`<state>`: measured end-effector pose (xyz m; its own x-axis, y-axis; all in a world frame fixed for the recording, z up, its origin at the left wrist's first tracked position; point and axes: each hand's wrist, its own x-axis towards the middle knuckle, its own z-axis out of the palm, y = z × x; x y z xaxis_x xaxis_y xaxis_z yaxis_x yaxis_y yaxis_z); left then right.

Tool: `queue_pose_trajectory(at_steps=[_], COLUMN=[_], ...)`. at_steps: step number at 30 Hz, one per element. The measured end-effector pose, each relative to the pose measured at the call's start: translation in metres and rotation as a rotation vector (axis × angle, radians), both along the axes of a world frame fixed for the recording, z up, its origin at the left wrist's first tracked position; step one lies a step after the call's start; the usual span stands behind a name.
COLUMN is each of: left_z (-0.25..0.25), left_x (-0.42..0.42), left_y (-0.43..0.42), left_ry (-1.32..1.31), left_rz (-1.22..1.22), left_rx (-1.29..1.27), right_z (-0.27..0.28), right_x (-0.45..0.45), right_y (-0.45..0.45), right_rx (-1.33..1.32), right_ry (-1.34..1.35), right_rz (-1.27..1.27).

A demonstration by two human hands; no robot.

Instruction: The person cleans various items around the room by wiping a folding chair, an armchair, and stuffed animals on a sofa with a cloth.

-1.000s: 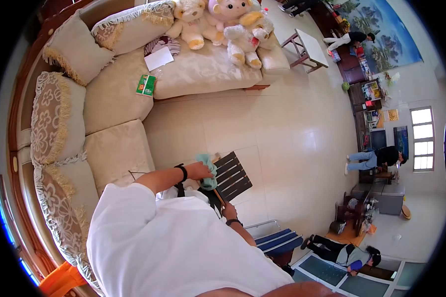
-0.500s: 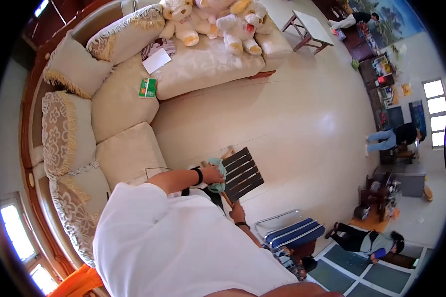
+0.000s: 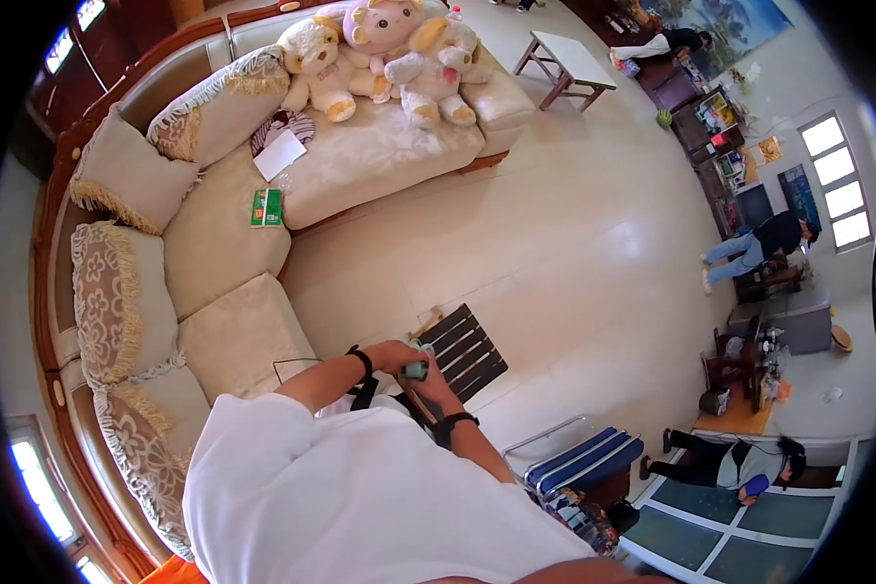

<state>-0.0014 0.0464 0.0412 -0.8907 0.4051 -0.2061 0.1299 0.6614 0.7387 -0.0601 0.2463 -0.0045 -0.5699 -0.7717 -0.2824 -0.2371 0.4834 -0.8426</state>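
Observation:
A bunched grey-green cloth (image 3: 416, 370) sits between my two hands, above the near side of a small folding seat with dark wooden slats (image 3: 469, 352). My left hand (image 3: 391, 356) is closed on the cloth from the left. From the right, my right hand (image 3: 434, 386) closes around it too, touching or nearly touching the left one. Part of the seat's light wooden frame (image 3: 426, 317) shows beyond the slats. My hands and arms hide the seat's near edge.
A cream sofa (image 3: 234, 321) with fringed cushions curves along the left, holding plush toys (image 3: 326, 73), a white paper (image 3: 280, 156) and a green packet (image 3: 266, 208). A blue folding chair (image 3: 584, 459) stands at my right. A low table (image 3: 572, 60) and several people are farther off.
My right hand has left the wooden frame and moved up to the cloth, meeting my left hand. The cloth is bunched smaller. The camera view has shifted slightly.

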Motion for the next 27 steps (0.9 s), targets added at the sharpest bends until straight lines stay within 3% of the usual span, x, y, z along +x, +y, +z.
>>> queue_pose_trajectory(at_steps=[3,6,8,10,12,13,14,16,18,21,23,24,25,27], left_z=[-0.012,-0.012,-0.033,-0.058,-0.077,-0.083,-0.085,-0.074,-0.069,-0.074,-0.070,-0.063,-0.060,-0.058], left_x=[0.030,0.058,0.068,0.078,0.081,0.080,0.074,0.070,0.068,0.061,0.071,0.068,0.063,0.057], left_y=[-0.012,-0.019,-0.008,-0.002,-0.002,0.000,0.003,0.006,0.015,0.018,0.013,0.014,0.019,0.013], left_ry=[-0.013,0.026,0.000,0.024,0.082,0.143,0.040,-0.072,-0.192,-0.261,-0.150,-0.146,-0.193,-0.237], left_rz=[-0.025,-0.015,0.017,0.042,0.026,0.032,0.050,0.116,0.152,0.084,0.034,-0.019,0.016,0.004], left_rx=[-0.138,-0.070,-0.043,-0.097,-0.135,-0.163,-0.176,-0.212,-0.262,-0.520,-0.558,-0.583,-0.569,-0.584], right_z=[0.001,-0.001,-0.016,-0.006,0.003,0.009,0.014,0.007,0.019,-0.002,-0.023,-0.109,-0.054,-0.063], right_x=[-0.006,0.004,0.014,0.018,0.030,0.031,0.030,0.032,0.035,0.037,0.048,0.054,0.038,0.048], right_y=[-0.017,-0.013,0.015,0.056,0.101,0.122,0.144,0.185,0.202,0.200,0.175,0.182,0.148,0.102], right_rx=[0.120,0.227,0.212,0.316,0.395,0.580,0.767,0.896,0.971,0.928,0.739,0.525,0.518,0.671], right_ry=[-0.121,0.069,0.105,-0.093,-0.093,-0.140,-0.185,-0.114,-0.186,-0.328,-0.158,-0.440,-0.024,-0.076], right_rz=[0.074,0.260,0.198,0.227,0.142,0.176,0.210,0.421,0.266,0.103,0.099,-0.194,0.250,0.270])
